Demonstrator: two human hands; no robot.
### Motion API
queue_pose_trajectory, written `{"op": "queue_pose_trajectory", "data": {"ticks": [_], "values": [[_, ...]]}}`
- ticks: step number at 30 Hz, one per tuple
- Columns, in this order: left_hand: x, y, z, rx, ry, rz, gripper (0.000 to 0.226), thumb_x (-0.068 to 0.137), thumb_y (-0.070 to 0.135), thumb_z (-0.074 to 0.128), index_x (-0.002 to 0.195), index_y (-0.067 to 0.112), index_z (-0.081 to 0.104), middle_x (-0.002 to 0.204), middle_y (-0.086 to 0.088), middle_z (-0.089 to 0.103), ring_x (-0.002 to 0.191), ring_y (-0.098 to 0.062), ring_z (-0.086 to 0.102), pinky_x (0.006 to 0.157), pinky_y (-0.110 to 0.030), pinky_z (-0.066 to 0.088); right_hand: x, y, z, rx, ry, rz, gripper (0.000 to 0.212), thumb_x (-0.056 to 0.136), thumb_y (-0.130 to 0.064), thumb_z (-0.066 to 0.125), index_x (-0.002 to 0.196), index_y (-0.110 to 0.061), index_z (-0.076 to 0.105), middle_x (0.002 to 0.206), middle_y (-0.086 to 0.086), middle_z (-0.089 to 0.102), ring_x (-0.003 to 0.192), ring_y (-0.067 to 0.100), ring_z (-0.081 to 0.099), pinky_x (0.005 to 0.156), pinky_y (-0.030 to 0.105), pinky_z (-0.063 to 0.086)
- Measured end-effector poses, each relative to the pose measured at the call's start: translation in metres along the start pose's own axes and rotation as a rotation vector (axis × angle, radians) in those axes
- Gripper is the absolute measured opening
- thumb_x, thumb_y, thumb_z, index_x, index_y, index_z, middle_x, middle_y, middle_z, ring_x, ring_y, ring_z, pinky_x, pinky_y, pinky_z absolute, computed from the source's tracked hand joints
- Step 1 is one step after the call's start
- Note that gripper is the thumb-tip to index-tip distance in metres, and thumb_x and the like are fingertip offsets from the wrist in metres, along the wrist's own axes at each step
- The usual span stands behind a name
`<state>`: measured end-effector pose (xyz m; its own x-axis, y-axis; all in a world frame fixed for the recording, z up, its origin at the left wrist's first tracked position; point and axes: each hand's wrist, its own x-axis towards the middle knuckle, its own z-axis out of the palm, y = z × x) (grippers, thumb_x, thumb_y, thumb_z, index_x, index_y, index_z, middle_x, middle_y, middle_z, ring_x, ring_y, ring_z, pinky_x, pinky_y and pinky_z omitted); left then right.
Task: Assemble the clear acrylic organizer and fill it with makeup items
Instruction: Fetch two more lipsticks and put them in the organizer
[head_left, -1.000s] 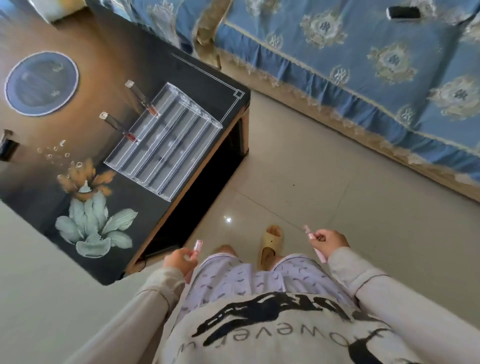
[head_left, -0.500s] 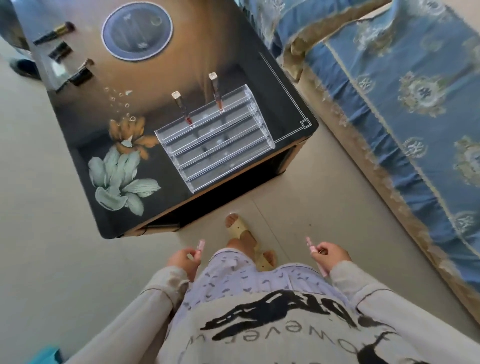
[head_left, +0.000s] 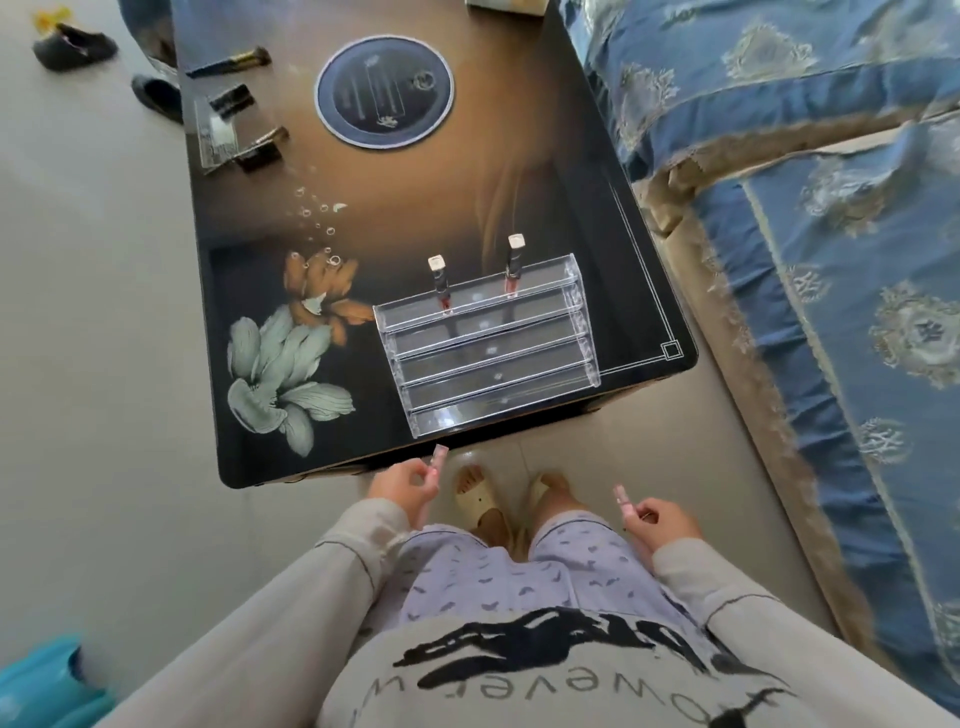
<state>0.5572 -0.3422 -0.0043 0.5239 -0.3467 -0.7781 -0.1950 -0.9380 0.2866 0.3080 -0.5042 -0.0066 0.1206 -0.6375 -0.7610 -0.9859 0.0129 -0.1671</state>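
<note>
Head cam: your left hand (head_left: 402, 486) grips a pink tube (head_left: 438, 460), and your right hand (head_left: 662, 522) pinches a second pink tube (head_left: 623, 500), both just short of the table (head_left: 415, 208). I'd slot them upright, one at a time, into the acrylic organizer (head_left: 483, 348) at the near corner. Its back row holds two lip glosses (head_left: 440, 283); the front rows look empty.

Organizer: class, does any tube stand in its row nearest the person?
No, the left tube and right tube both stand in the back row of the organizer.
</note>
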Motion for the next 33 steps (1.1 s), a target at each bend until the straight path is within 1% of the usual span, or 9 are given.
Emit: {"op": "queue_pose_trajectory", "data": {"ticks": [4,7,13,17,20,22,25,29,33], "values": [[0.002,-0.001,0.006,-0.063,0.003,-0.049,0.021,0.089,0.024,0.053,0.099,0.011,0.066,0.101,-0.017,0.07,0.097,-0.033,0.063,0.067,-0.025,0.037,0.018,-0.016,-0.016,-0.081,-0.088,-0.056,0.028,0.092,-0.029,0.05,0.069,-0.013,0.052,0.071,0.007,0.054,0.07,0.02,0.047,0.055,0.023,0.03],[0.001,0.004,0.007,-0.135,0.018,-0.099,0.021,0.089,0.023,0.053,0.1,0.01,0.066,0.103,-0.016,0.07,0.097,-0.033,0.063,0.068,-0.022,0.036,0.031,-0.032,-0.03,-0.086,-0.124,-0.115,0.032,0.091,-0.027,0.051,0.061,-0.017,0.052,0.07,0.007,0.057,0.07,0.02,0.049,0.06,0.023,0.034],[0.005,0.04,-0.007,-0.264,0.091,-0.053,0.01,0.089,0.021,0.057,0.092,0.013,0.061,0.104,-0.015,0.071,0.088,-0.028,0.064,0.07,-0.023,0.037,0.049,-0.077,-0.055,-0.018,-0.081,-0.259,0.018,0.085,-0.023,0.06,0.091,-0.008,0.069,0.083,0.006,0.066,0.077,0.018,0.056,0.069,0.021,0.038],[0.017,0.068,-0.027,-0.395,0.235,0.002,0.009,0.086,0.019,0.062,0.089,0.013,0.057,0.103,-0.013,0.069,0.084,-0.018,0.056,0.074,-0.024,0.041,0.058,-0.123,-0.071,0.131,-0.049,-0.382,0.014,0.083,-0.019,0.064,0.087,-0.005,0.068,0.079,0.005,0.062,0.078,0.02,0.056,0.073,0.026,0.044],[0.028,0.086,-0.043,-0.548,0.34,0.025,0.025,0.085,0.012,0.063,0.109,0.006,0.061,0.102,-0.013,0.068,0.095,-0.022,0.063,0.086,-0.028,0.047,0.063,-0.157,-0.082,0.189,-0.005,-0.455,0.007,0.081,-0.015,0.066,0.086,-0.011,0.064,0.08,0.001,0.061,0.077,0.018,0.056,0.075,0.027,0.046],[0.033,0.095,-0.052,-0.578,0.426,0.04,0.022,0.083,0.012,0.066,0.103,0.004,0.063,0.1,-0.015,0.07,0.096,-0.026,0.064,0.087,-0.029,0.049,0.066,-0.176,-0.086,0.236,0.068,-0.503,0.003,0.08,-0.014,0.065,0.08,-0.016,0.064,0.077,0.0,0.062,0.075,0.017,0.057,0.074,0.023,0.042],[0.038,0.106,-0.061,-0.582,0.524,0.078,0.018,0.082,0.016,0.068,0.097,0.006,0.065,0.098,-0.015,0.071,0.093,-0.028,0.066,0.085,-0.03,0.051,0.068,-0.196,-0.089,0.328,0.167,-0.573,0.02,0.077,-0.014,0.066,0.061,-0.025,0.059,0.073,0.001,0.066,0.071,0.017,0.061,0.075,0.024,0.047],[0.045,0.115,-0.065,-0.537,0.553,0.118,0.021,0.085,0.017,0.064,0.104,0.007,0.064,0.102,-0.015,0.071,0.096,-0.028,0.066,0.09,-0.034,0.052,0.07,-0.213,-0.09,0.414,0.203,-0.631,0.029,0.075,-0.01,0.066,0.057,-0.03,0.057,0.072,0.0,0.07,0.072,0.014,0.067,0.08,0.027,0.054],[0.052,0.121,-0.064,-0.521,0.558,0.138,0.02,0.085,0.017,0.064,0.103,0.008,0.063,0.101,-0.015,0.071,0.095,-0.027,0.066,0.085,-0.025,0.049,0.077,-0.216,-0.083,0.378,0.182,-0.633,0.005,0.082,-0.018,0.067,0.085,-0.016,0.07,0.086,0.005,0.072,0.083,0.017,0.068,0.079,0.021,0.051]]}}
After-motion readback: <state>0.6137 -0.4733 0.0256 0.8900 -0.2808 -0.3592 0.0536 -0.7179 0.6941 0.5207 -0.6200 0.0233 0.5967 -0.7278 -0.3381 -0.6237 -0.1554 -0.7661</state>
